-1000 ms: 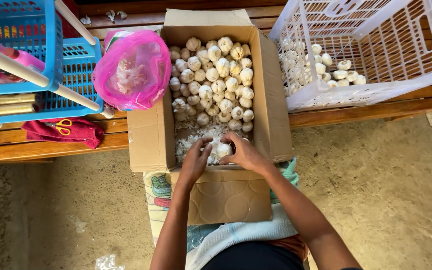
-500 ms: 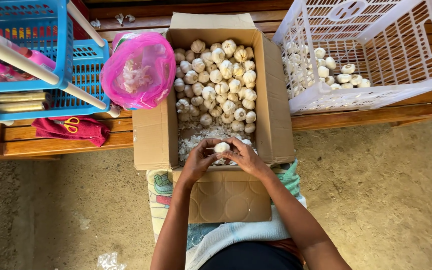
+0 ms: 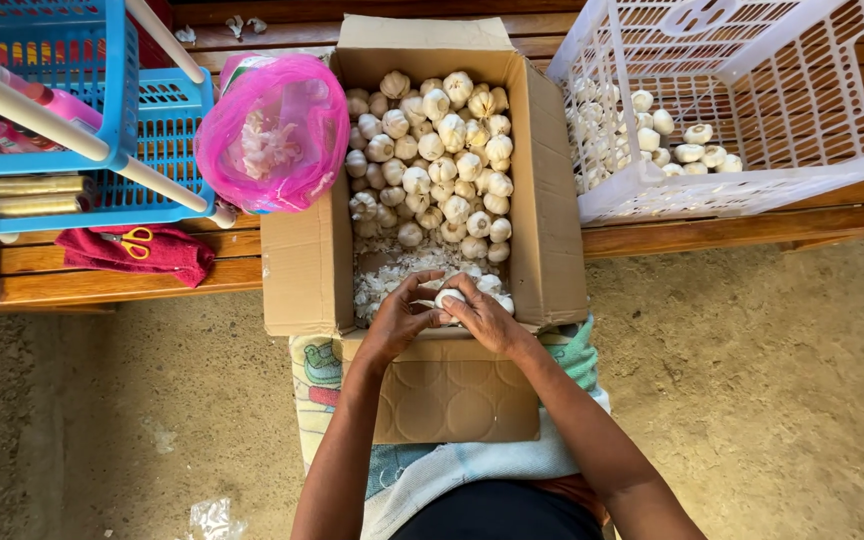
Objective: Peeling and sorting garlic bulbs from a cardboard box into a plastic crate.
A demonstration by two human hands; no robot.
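Pinching one garlic bulb (image 3: 449,298) between both hands, left hand (image 3: 399,322) and right hand (image 3: 484,318) fingers closed on it. We hold it over the cardboard box (image 3: 307,270) near edge.

Two bare forearms in frame, no sleeves visible, no watch or bracelets; left hand (image 3: 399,320) and right hand (image 3: 485,318) show no rings or gloves as far as can be seen. Lap is covered by a light cloth with green, teal and red cartoon-style print, dark garment at the bottom edge, thin strip of orange-red fabric beside it on the right. Fingernails too small to judge.
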